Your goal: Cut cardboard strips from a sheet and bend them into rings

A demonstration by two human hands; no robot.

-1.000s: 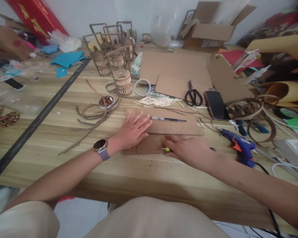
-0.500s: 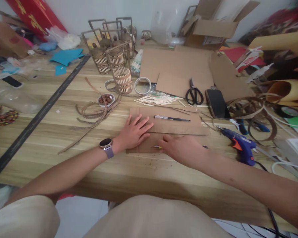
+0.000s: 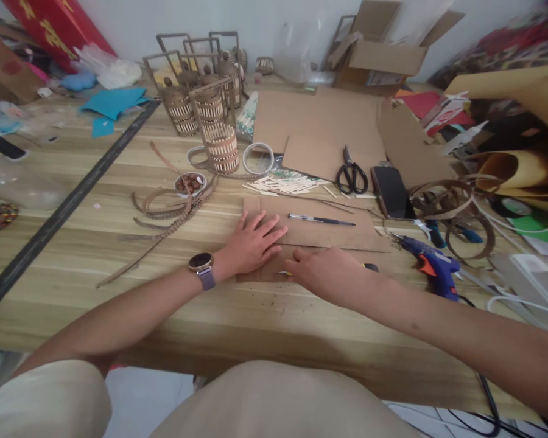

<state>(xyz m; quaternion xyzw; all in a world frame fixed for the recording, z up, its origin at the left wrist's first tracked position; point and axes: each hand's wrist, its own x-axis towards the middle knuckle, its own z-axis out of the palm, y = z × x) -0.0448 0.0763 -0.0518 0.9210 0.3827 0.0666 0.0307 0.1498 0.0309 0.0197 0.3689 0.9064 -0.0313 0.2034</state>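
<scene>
My left hand lies flat with spread fingers on a piece of brown cardboard, at its left part. My right hand is closed around a utility knife. The knife's blade tip and a bit of yellow stick out left of the fingers, and its dark end shows behind the hand. Most of the handle is hidden by the hand. The blade is low over the near part of the cardboard, just below a long straight edge or slit in it. A black pen rests on the cardboard's far part.
Scissors, a phone and a blue glue gun lie to the right. Small white sticks are scattered behind the cardboard. Woven lantern-like pieces, brown strips and a bowl of brown beads stand left of centre.
The cardboard, with the pen and my left hand on it, has slid slightly right on the table. My right hand and the knife have moved a little left along the cardboard. The view has shifted slightly.
</scene>
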